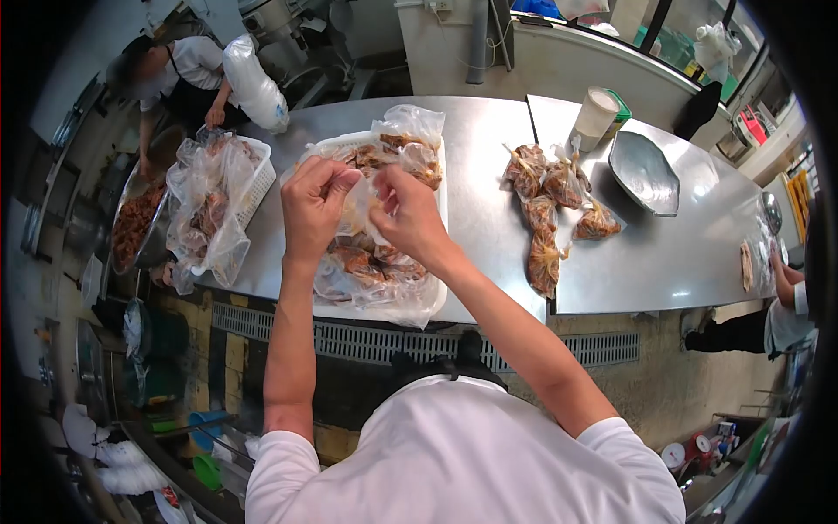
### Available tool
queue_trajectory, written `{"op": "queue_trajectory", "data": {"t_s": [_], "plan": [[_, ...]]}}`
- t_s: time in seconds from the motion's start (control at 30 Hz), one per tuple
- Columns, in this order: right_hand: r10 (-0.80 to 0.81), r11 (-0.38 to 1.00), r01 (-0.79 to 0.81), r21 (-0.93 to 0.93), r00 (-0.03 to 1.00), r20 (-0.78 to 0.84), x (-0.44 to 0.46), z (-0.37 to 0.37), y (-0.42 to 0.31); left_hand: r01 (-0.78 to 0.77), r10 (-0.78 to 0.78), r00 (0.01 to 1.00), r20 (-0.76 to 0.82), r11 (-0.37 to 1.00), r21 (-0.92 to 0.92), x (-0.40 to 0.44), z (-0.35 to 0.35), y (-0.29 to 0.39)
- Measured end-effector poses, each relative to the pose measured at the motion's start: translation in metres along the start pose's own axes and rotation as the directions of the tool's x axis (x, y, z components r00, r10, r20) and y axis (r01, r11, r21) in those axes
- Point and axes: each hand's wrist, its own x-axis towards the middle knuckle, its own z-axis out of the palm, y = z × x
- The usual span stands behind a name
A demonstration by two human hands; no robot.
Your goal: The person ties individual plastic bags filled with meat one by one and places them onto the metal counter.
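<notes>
The left hand (316, 205) and right hand (408, 212) had their fingers curled tight, apparently pinching a clear bag (356, 212), though its edges were hard to make out. It was over the white basket (347, 140) of bagged food (360, 262).

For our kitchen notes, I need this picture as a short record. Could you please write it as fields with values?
Left hand: fingers curled, above the white basket
Right hand: close beside it, fingers bent; grip on plastic unclear
In basket: clear bags with brown food
Surface: metal table
Right of basket: several filled bags, then a grey angular dish
Left of basket: second white basket, also with bags
Other people: one at far left, one at far right
</notes>
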Motion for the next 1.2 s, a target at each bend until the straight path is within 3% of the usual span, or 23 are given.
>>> {"op": "queue_trajectory", "data": {"t_s": [0.03, 0.07, 0.1, 0.2, 0.23, 0.27, 0.33, 0.37, 0.5, 0.6, 0.63, 0.73, 0.77, 0.8, 0.87, 0.9, 0.97, 1.0, 1.07, 1.1, 1.17, 1.2], "plan": [[0.002, 0.999, -0.004, 0.050, 1.000, 0.029, 0.001, -0.001, 0.003, 0.007, -0.007, 1.000, -0.005, 1.000, 0.001, -0.002, 0.001, 0.000], [0.003, 0.995, -0.009, 0.102, 0.998, 0.062, 0.001, 0.000, 0.006, 0.078, -0.072, 0.996, 0.045, 0.986, -0.149, -0.005, 0.003, -0.001], [-0.117, 0.979, 0.128, 0.161, 0.990, -0.076, 0.002, -0.002, -0.004, 0.156, -0.130, 0.986, 0.107, 0.944, -0.291, -0.009, 0.004, -0.001], [-0.166, 0.959, 0.184, 0.214, 0.981, -0.098, 0.008, -0.012, -0.027, 0.109, -0.068, 0.989, 0.130, 0.933, -0.342, -0.014, 0.012, 0.000], [-0.076, 0.959, 0.045, 0.280, 0.992, 0.101, 0.007, -0.020, -0.018, 0.176, -0.134, 0.979, 0.151, 0.934, -0.311, -0.017, 0.011, 0.002], [-0.070, 0.960, 0.043, 0.276, 0.993, 0.090, 0.004, -0.024, -0.011, 0.174, -0.128, 0.979, 0.161, 0.933, -0.316, -0.021, 0.013, 0.000], [0.036, 0.982, -0.083, 0.168, 0.964, 0.262, -0.003, -0.032, 0.002, 0.105, -0.069, 0.992, 0.108, 0.922, -0.372, -0.036, 0.019, -0.012], [0.047, 0.969, -0.096, 0.229, 0.977, 0.210, -0.010, -0.034, 0.008, 0.067, -0.005, 0.990, 0.143, 0.897, -0.437, -0.046, 0.020, -0.020], [0.158, 0.928, -0.201, 0.312, 0.975, 0.158, -0.024, -0.056, 0.018, 0.022, 0.031, 0.980, 0.198, 0.965, -0.260, -0.081, 0.034, -0.023], [0.180, 0.893, -0.224, 0.390, 0.973, 0.146, -0.031, -0.063, 0.019, -0.071, 0.074, 0.908, 0.413, 0.997, -0.024, -0.093, 0.051, -0.034], [0.182, 0.895, -0.224, 0.386, 0.973, 0.142, -0.032, -0.067, 0.023, 0.073, -0.034, 0.921, 0.387, 0.994, -0.087, -0.089, 0.049, -0.033], [0.182, 0.903, -0.210, 0.375, 0.977, 0.109, -0.039, -0.079, 0.036, 0.174, -0.128, 0.942, 0.311, 0.977, -0.126, -0.059, 0.012, -0.011], [0.189, 0.892, -0.223, 0.393, 0.974, 0.124, -0.040, -0.081, 0.039, 0.075, -0.009, 0.946, 0.323, 0.978, -0.194, -0.053, 0.010, -0.003], [0.193, 0.880, -0.234, 0.412, 0.971, 0.140, -0.039, -0.080, 0.041, 0.079, -0.013, 0.946, 0.323, 0.978, -0.191, -0.055, 0.018, 0.006], [0.174, 0.857, -0.221, 0.465, 0.974, 0.142, -0.038, -0.075, 0.042, -0.131, 0.160, 0.882, 0.443, 0.987, -0.097, -0.056, 0.040, 0.027], [0.177, 0.861, -0.219, 0.460, 0.975, 0.134, -0.038, -0.075, 0.042, -0.134, 0.162, 0.882, 0.442, 0.986, -0.094, -0.062, 0.048, 0.020], [0.183, 0.866, -0.217, 0.450, 0.976, 0.118, -0.041, -0.082, 0.043, -0.368, 0.281, 0.871, 0.403, 0.917, 0.155, -0.079, 0.071, -0.002], [0.200, 0.874, -0.224, 0.432, 0.975, 0.100, -0.044, -0.091, 0.047, -0.374, 0.290, 0.867, 0.405, 0.916, 0.145, -0.076, 0.063, -0.004], [0.229, 0.879, -0.240, 0.413, 0.970, 0.077, -0.050, -0.104, 0.051, -0.010, 0.005, 0.903, 0.429, 1.000, 0.009, -0.067, 0.026, -0.013], [0.227, 0.886, -0.216, 0.411, 0.974, 0.022, -0.049, -0.108, 0.051, -0.005, 0.002, 0.901, 0.435, 1.000, 0.006, -0.063, 0.016, -0.013], [0.223, 0.890, -0.187, 0.416, 0.974, -0.039, -0.046, -0.107, 0.039, 0.260, -0.193, 0.938, 0.289, 0.941, -0.218, -0.053, 0.001, -0.013], [0.223, 0.887, -0.187, 0.422, 0.974, -0.038, -0.045, -0.101, 0.031, 0.261, -0.194, 0.937, 0.291, 0.942, -0.212, -0.052, 0.010, -0.011]]}}
